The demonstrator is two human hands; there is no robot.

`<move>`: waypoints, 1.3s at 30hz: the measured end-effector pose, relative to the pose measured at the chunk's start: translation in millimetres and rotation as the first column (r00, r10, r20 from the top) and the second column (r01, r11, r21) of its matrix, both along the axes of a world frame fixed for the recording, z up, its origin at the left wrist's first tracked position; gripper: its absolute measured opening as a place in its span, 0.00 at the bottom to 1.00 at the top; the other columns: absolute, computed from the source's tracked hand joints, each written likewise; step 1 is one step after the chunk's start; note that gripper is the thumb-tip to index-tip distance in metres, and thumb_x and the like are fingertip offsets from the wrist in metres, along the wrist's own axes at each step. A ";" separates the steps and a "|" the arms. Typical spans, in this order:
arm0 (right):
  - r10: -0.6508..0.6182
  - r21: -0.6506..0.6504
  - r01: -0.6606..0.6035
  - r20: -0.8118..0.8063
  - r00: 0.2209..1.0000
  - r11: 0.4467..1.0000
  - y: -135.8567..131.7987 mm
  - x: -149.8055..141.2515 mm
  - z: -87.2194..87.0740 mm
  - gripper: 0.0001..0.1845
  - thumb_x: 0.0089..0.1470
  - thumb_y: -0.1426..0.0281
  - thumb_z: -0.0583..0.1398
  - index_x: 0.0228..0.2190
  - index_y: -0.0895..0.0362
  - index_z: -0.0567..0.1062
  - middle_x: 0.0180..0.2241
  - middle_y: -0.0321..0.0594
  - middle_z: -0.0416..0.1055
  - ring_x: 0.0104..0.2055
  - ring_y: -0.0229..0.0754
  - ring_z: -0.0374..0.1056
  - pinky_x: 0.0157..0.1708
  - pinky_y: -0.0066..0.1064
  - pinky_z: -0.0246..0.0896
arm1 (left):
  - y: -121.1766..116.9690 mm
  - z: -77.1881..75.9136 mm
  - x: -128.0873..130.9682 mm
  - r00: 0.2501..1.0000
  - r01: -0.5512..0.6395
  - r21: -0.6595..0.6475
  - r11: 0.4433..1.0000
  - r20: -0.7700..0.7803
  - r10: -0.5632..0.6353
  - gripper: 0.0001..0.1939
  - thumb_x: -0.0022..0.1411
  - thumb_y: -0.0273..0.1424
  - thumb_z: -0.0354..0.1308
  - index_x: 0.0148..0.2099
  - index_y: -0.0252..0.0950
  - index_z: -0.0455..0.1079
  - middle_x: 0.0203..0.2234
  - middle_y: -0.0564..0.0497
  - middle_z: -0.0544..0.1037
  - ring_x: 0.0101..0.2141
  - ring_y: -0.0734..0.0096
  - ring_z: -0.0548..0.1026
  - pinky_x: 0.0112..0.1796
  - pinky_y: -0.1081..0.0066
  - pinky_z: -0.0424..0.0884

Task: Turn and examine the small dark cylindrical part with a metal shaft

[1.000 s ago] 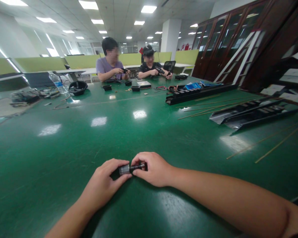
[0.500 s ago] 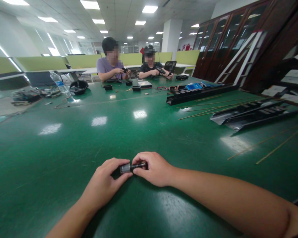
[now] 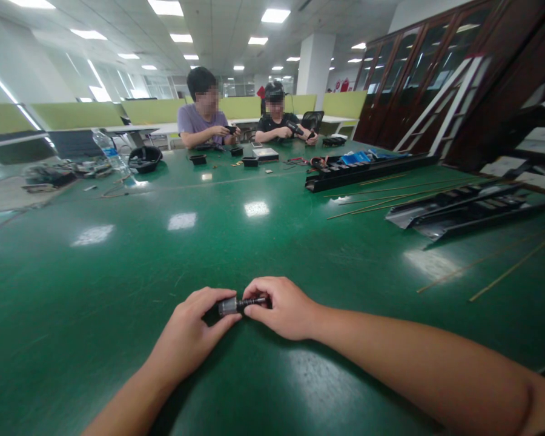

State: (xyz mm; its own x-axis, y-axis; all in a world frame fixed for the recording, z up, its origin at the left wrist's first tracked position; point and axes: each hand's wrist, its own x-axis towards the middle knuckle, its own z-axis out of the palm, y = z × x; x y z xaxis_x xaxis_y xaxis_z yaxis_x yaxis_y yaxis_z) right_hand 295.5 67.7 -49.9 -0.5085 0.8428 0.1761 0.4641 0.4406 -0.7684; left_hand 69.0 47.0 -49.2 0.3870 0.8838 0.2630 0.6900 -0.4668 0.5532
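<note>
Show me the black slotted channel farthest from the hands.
The lone black slotted channel by the blue packet; the other black channels lie together, further right and nearer.

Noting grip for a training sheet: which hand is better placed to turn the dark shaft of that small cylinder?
Probably the right hand: its fingertips are on the dark shaft, while the left hand holds the silver end, where it can steady the part.
</note>
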 end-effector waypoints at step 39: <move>-0.017 -0.058 0.014 -0.047 0.999 0.998 -0.3 -1.4 0.5 0.06 0.55 0.68 0.63 0.35 0.57 0.76 0.28 0.33 0.72 0.29 0.35 0.66 0.29 0.26 0.56 | 0.0 0.3 -5.2 1.000 -0.010 0.035 0.999 0.015 0.009 0.14 0.62 0.39 0.63 0.50 0.46 0.71 0.40 0.56 0.78 0.41 0.70 0.77 0.44 0.70 0.72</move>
State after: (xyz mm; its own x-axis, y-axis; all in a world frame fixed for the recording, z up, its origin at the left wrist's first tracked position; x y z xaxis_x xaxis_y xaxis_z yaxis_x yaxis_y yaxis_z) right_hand 294.2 67.4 -49.4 -0.4874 0.8601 0.1508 0.4329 0.3880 -0.8137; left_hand 63.8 47.0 -48.9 0.3747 0.8775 0.2993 0.6865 -0.4796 0.5466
